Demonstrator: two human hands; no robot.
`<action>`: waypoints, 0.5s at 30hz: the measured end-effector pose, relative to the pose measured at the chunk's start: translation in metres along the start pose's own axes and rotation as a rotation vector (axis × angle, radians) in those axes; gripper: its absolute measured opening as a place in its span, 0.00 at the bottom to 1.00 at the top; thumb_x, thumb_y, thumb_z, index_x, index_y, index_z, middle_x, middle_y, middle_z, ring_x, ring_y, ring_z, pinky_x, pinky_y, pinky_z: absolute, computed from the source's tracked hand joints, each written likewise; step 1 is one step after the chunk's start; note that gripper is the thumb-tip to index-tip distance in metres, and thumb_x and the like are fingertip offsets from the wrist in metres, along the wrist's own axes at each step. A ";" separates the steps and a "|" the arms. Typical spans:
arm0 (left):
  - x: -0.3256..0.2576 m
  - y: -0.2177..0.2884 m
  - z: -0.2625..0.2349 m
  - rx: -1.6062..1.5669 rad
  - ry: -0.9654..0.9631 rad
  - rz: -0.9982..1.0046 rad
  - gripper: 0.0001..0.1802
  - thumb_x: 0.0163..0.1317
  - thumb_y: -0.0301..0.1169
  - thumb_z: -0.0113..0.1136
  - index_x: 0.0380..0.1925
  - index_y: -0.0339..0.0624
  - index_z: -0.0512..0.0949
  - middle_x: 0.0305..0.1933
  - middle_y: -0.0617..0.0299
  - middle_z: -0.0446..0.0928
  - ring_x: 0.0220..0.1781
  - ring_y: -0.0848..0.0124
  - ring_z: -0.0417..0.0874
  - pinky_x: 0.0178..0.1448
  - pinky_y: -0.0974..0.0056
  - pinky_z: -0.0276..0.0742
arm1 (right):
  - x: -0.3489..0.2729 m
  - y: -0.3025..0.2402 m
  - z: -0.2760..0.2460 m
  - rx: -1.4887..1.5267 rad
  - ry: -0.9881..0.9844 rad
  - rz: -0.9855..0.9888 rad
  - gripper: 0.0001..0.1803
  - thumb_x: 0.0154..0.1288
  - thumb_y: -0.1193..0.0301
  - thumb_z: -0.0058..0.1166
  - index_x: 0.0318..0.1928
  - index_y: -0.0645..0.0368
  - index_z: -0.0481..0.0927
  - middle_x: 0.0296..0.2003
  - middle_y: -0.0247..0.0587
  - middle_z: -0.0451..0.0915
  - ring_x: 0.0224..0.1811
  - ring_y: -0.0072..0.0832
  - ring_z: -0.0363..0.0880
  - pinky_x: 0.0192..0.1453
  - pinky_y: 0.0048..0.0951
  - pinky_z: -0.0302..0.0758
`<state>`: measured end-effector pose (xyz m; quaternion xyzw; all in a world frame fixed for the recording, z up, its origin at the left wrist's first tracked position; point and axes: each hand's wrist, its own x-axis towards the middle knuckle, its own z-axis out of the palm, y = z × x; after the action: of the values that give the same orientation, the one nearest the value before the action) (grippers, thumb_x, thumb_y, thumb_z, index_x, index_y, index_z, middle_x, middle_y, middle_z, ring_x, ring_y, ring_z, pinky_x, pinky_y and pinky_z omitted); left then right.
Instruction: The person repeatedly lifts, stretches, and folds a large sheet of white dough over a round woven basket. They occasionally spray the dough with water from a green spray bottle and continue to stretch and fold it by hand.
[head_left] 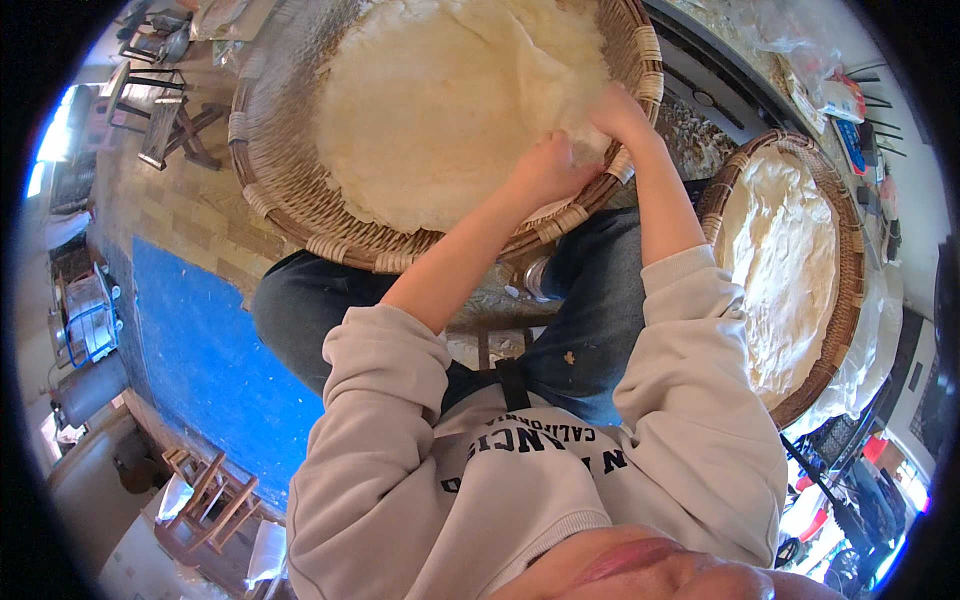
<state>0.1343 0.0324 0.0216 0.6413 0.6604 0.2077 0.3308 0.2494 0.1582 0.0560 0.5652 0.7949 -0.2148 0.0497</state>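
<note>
A large round wicker basket [640, 62] rests across my knees, lined with pale, thin, crepe-like sheets [430, 110]. Both my hands are at its near right side. My left hand [555, 168] has its fingers curled closed at the edge of the top sheet. Just beyond it, my right hand [620, 115] bends down over the same edge, fingers closed on the sheet and partly hidden. Between the two hands the sheet is bunched near the rim. I cannot tell how many layers lie underneath.
A second wicker basket [850, 270] with similar pale sheets [778, 270] stands at my right. Behind it lies clear plastic sheeting [880, 340]. To the left are a blue floor mat [205, 350], a wooden bench [165, 130] and wooden stools [215, 500]. A dark metal-edged unit [705, 80] runs beyond my right hand.
</note>
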 end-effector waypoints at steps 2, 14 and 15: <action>-0.002 0.008 0.000 -0.018 0.042 -0.012 0.42 0.53 0.57 0.65 0.50 0.25 0.69 0.51 0.32 0.75 0.51 0.40 0.80 0.53 0.48 0.78 | -0.002 -0.002 -0.001 0.169 -0.046 0.059 0.26 0.59 0.66 0.54 0.55 0.71 0.74 0.48 0.61 0.80 0.47 0.46 0.83 0.49 0.39 0.79; -0.012 -0.053 -0.080 -0.579 0.393 -0.470 0.18 0.62 0.39 0.54 0.34 0.32 0.81 0.31 0.40 0.82 0.37 0.48 0.85 0.40 0.53 0.76 | 0.014 -0.015 0.043 0.542 0.033 -0.160 0.23 0.69 0.54 0.47 0.57 0.54 0.77 0.55 0.48 0.79 0.52 0.42 0.81 0.58 0.39 0.74; -0.012 -0.060 -0.083 -0.460 0.456 -0.427 0.19 0.63 0.40 0.54 0.34 0.32 0.81 0.31 0.40 0.82 0.37 0.47 0.85 0.40 0.52 0.76 | 0.015 -0.013 0.052 0.401 -0.023 -0.244 0.23 0.69 0.55 0.48 0.58 0.53 0.77 0.56 0.46 0.79 0.54 0.43 0.79 0.59 0.42 0.73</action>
<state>0.0332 0.0271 0.0396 0.3359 0.7717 0.4142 0.3465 0.2234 0.1471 0.0077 0.4610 0.7982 -0.3792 -0.0806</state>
